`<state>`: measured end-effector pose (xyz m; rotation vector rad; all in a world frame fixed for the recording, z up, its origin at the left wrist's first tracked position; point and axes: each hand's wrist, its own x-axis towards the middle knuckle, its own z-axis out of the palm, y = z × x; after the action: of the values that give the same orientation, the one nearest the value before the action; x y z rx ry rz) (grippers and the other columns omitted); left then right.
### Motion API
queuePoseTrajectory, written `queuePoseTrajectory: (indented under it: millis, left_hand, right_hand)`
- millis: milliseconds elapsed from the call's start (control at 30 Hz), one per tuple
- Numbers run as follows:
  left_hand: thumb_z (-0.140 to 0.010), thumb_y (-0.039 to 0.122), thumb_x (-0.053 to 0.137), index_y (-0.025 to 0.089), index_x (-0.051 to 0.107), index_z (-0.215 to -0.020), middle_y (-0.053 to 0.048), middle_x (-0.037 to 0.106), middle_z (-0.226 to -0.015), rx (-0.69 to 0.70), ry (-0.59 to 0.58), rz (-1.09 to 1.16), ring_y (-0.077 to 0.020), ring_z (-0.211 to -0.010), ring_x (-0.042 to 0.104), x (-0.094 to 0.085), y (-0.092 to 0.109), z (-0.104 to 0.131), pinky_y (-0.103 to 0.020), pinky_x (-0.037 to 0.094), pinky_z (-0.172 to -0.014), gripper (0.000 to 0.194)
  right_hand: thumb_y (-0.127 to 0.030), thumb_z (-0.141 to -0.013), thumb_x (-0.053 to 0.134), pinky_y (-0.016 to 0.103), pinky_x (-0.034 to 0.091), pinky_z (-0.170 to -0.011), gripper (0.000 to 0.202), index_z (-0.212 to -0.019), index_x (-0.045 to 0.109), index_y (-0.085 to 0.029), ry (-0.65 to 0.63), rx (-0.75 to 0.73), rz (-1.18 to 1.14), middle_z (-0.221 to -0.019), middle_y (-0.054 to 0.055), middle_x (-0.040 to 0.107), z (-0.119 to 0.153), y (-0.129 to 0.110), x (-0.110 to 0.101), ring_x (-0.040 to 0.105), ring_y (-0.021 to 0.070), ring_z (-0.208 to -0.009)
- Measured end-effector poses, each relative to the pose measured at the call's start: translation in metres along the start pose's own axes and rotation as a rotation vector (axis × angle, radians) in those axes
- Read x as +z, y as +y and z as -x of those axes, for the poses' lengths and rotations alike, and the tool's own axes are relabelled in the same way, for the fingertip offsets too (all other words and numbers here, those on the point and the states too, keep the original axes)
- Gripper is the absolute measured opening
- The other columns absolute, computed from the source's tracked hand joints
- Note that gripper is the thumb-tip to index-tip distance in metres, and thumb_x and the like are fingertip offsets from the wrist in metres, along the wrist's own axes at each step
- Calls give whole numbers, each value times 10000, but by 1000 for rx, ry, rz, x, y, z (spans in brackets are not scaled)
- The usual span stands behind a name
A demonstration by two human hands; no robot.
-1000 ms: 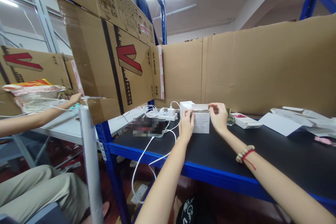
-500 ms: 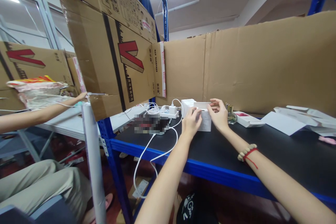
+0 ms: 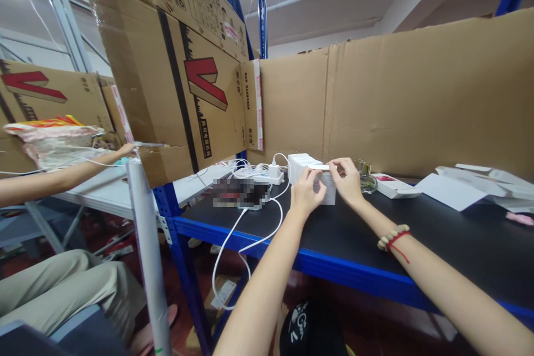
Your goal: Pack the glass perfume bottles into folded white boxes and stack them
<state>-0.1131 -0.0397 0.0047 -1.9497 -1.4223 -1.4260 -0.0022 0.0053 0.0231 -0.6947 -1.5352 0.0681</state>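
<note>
A small white cardboard box with fine print on its front stands upright on the black tabletop. My left hand grips its left side, thumb and fingers curled at the upper edge. On the opposite side, my right hand pinches the top right corner. The box's top flap lies level under my fingertips. Right behind and to the left, more white boxes stand close together, partly covered by my left hand.
Left of the boxes are a white power strip, a phone and looping white cables. Toward the right are a glass bottle, a flat white box and opened white cardboard. Cardboard walls enclose the table; another person's arm shows at left.
The flap that stood raised at the top of the box is now folded down level. My fingers have closed in along the top edge, and the view has shifted slightly.
</note>
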Motion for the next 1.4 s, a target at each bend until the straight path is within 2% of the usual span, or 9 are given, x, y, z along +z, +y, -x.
queuePoseTrajectory:
  millis: [167, 400, 500, 667, 733, 867, 967, 1200, 1400]
  left_hand:
    - [-713, 144, 462, 188, 514, -953, -30, 565, -940, -13, -32, 15, -140, -802, 569, -1, 2, 0, -203, 469, -628, 249]
    - [-719, 187, 473, 185, 511, -952, -73, 495, -1065, -139, -64, -9, -131, -702, 565, -3, 6, -1, -218, 440, -522, 236]
    - [-726, 188, 470, 169, 517, -934, -99, 476, -1094, -168, -50, -10, -154, -759, 573, -2, 8, -1, -228, 445, -534, 214]
    - [-727, 169, 450, 177, 518, -914, -105, 433, -1218, -134, -28, -26, -177, -854, 577, 0, 7, -1, -249, 473, -595, 199]
    - [-726, 154, 443, 180, 514, -913, -95, 453, -1218, -116, -36, -20, -177, -877, 576, 0, 6, -1, -253, 481, -632, 202]
    - [-728, 129, 423, 188, 503, -921, -64, 555, -1083, -78, -47, 20, -173, -910, 570, -1, 5, -1, -260, 486, -714, 217]
    - [-719, 128, 433, 179, 501, -945, -69, 564, -1095, -78, -32, 38, -176, -950, 564, -1, 4, -1, -269, 482, -771, 241]
    - [-713, 127, 425, 185, 525, -930, -53, 589, -1086, -101, -2, 40, -171, -946, 570, 0, 5, -1, -250, 491, -714, 245]
    - [-709, 118, 427, 173, 513, -981, -55, 602, -1045, -134, -18, 56, -175, -921, 570, -3, 7, -2, -262, 483, -732, 290]
  right_hand:
    - [-338, -716, 474, 318, 456, -628, 198, -686, 626, -214, -98, 43, -91, -753, 36, 629, -2, 1, -1, 568, 178, -712]
    - [-364, -617, 553, 340, 452, -706, 197, -627, 675, -209, -221, 331, -322, -728, 24, 685, -11, 13, -2, 595, 202, -776]
    - [-386, -585, 588, 327, 449, -679, 215, -656, 684, -208, -246, 451, -370, -747, 23, 689, -11, 16, -2, 592, 198, -777]
    - [-397, -505, 657, 297, 444, -658, 229, -642, 675, -214, -285, 596, -474, -723, 8, 676, -11, 17, -3, 586, 170, -733]
    - [-408, -498, 667, 290, 443, -653, 240, -643, 670, -216, -309, 614, -495, -707, 3, 669, -11, 17, -4, 584, 163, -721]
    - [-439, -478, 695, 282, 446, -638, 287, -663, 669, -222, -331, 621, -513, -713, 3, 666, -11, 18, -4, 589, 161, -713]
    - [-454, -430, 725, 276, 448, -633, 327, -656, 667, -224, -331, 640, -527, -698, -3, 663, -11, 18, -5, 588, 156, -704]
    - [-482, -515, 678, 268, 447, -621, 298, -678, 661, -233, -385, 625, -494, -707, -5, 660, -12, 21, -7, 594, 157, -708]
    - [-430, -501, 681, 241, 440, -589, 251, -662, 660, -239, -321, 697, -509, -691, -22, 654, -10, 15, -4, 580, 142, -686]
